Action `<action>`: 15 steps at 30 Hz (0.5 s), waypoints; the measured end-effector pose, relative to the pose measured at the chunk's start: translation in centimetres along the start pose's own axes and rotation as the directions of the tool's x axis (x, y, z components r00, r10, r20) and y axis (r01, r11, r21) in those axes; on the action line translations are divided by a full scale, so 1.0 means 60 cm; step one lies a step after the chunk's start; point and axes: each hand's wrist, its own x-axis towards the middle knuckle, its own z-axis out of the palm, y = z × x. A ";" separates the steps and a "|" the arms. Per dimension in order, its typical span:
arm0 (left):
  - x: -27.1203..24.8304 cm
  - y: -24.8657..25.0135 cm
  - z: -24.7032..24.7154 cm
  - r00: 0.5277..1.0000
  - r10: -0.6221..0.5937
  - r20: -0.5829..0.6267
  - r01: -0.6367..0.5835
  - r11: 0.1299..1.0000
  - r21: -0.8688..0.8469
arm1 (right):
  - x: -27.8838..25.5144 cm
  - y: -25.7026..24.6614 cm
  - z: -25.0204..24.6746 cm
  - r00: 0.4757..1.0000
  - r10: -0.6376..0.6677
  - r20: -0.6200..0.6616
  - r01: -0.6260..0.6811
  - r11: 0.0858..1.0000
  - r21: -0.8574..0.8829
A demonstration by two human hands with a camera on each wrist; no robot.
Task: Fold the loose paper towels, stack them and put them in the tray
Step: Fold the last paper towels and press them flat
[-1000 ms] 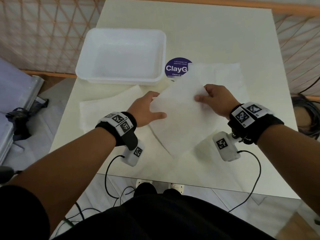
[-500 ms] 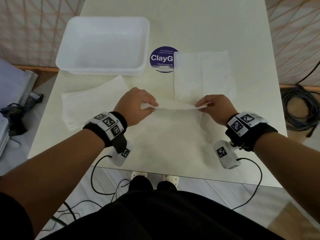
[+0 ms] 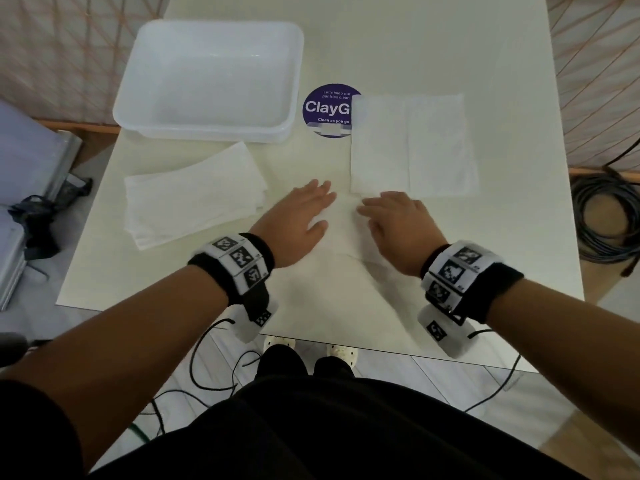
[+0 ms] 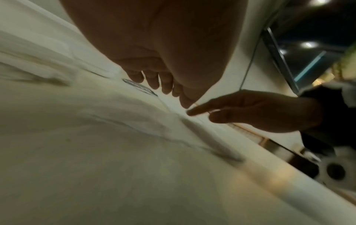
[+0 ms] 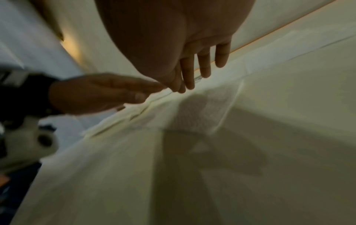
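While two hands point(image 3: 349, 220) press flat on one towel point(image 3: 341, 271): one tray point(image 3: 211, 81), one folded stack point(image 3: 194, 199).

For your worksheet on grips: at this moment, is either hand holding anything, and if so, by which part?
Nothing is held. The left hand and right hand lie flat with straight fingers on the paper towel, at its far edge, pressing it onto the table.

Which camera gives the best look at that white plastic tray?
The head view: the whole white tray shows from above, with nothing in it, at the table's far left. The left wrist view is too blurred to make it out; the right wrist view shows none of it.
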 end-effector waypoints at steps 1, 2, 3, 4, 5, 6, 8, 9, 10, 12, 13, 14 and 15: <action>0.008 0.009 0.011 0.998 0.030 0.058 -0.033 0.998 0.053 | -0.002 -0.008 0.012 0.997 0.000 0.081 0.005 0.998 -0.065; 0.015 0.015 0.023 0.992 0.038 0.117 -0.052 0.992 0.115 | -0.003 -0.013 0.026 0.988 0.014 0.152 0.004 0.994 -0.112; 0.021 0.017 0.035 0.985 0.023 0.170 -0.054 0.983 0.178 | -0.005 -0.015 0.039 0.979 0.031 0.201 -0.003 0.990 -0.142; 0.024 0.016 0.045 0.977 -0.006 0.211 -0.046 0.970 0.241 | -0.009 -0.014 0.052 0.973 0.044 0.225 -0.009 0.987 -0.159; 0.024 0.012 0.052 0.971 -0.033 0.236 -0.040 0.953 0.300 | -0.012 -0.010 0.062 0.974 0.048 0.223 -0.011 0.986 -0.163; 0.023 0.005 0.057 0.968 -0.045 0.248 -0.046 0.935 0.351 | -0.016 -0.005 0.071 0.975 0.051 0.215 -0.017 0.987 -0.157; 0.017 -0.011 0.060 0.970 -0.038 0.240 -0.070 0.902 0.425 | -0.020 0.007 0.080 0.975 0.059 0.212 -0.031 0.991 -0.133; 0.013 -0.019 0.057 0.972 -0.036 0.232 -0.074 0.892 0.447 | -0.022 0.013 0.081 0.976 0.061 0.211 -0.035 0.992 -0.124; 0.010 -0.027 0.054 0.973 -0.039 0.228 -0.072 0.886 0.458 | -0.026 0.017 0.079 0.976 0.062 0.208 -0.038 0.992 -0.118; 0.005 -0.040 0.046 0.972 -0.065 0.226 -0.049 0.884 0.464 | -0.034 0.024 0.074 0.976 0.077 0.203 -0.055 0.992 -0.113; 0.003 -0.045 0.043 0.971 -0.083 0.224 -0.031 0.886 0.462 | -0.038 0.026 0.072 0.975 0.087 0.202 -0.064 0.991 -0.117; 0.002 -0.048 0.040 0.970 -0.096 0.222 -0.016 0.889 0.458 | -0.042 0.028 0.073 0.975 0.096 0.201 -0.072 0.990 -0.124; 0.001 -0.050 0.039 0.970 -0.104 0.219 -0.006 0.893 0.451 | -0.045 0.030 0.074 0.974 0.105 0.202 -0.080 0.989 -0.128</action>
